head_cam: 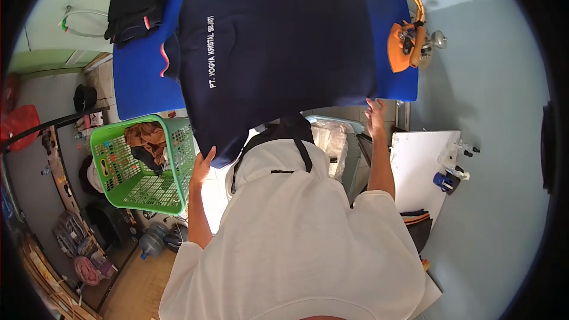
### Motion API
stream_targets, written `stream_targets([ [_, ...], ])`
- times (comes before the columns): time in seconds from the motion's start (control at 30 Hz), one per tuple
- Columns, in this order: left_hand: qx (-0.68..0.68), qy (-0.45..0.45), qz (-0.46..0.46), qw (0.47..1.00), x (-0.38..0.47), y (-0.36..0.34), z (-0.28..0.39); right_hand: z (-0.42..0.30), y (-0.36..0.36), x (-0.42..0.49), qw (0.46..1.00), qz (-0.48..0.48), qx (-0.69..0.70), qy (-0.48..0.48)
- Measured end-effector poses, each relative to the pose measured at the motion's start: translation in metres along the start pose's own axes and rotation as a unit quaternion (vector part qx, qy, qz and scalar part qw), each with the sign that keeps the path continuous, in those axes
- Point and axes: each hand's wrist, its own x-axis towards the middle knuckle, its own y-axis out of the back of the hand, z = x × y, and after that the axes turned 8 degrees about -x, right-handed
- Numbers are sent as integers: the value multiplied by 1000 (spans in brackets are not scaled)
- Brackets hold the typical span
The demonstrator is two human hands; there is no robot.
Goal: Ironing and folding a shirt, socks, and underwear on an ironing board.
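Observation:
A dark navy polo shirt lies spread over a blue ironing surface, its back with white lettering facing up and its striped collar to the left. My left hand grips the end of the near sleeve, which hangs past the front edge. At the right, my right hand pinches the near corner of the shirt's hem between thumb and fingers. An iron with an orange heat shield stands at the right end of the surface, beyond the hem.
Folded dark garments lie at the back left. A green plastic basket holding brown and dark clothes stands at the left, below the surface. A grey-blue basket with clear plastic is at the right. Spray bottles are by the right wall.

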Motion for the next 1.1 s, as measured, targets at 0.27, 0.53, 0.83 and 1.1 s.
stream_targets([
  [0.27, -276, 18, -34, 960, 1, 5, 31, -51, 17, -28, 995, -91, -28, 9],
  [0.53, -479, -119, 4, 870, 81, -18, 181, -144, -11, 34, 968, -191, 162, -24],
  [0.83, -222, -145, 158, 951, 233, -35, 233, -213, -97, 82, 971, -205, -66, -106],
  [1.1, 323, -244, 367, 837, 197, 22, 125, -149, -98, 122, 814, 63, -385, 431],
])
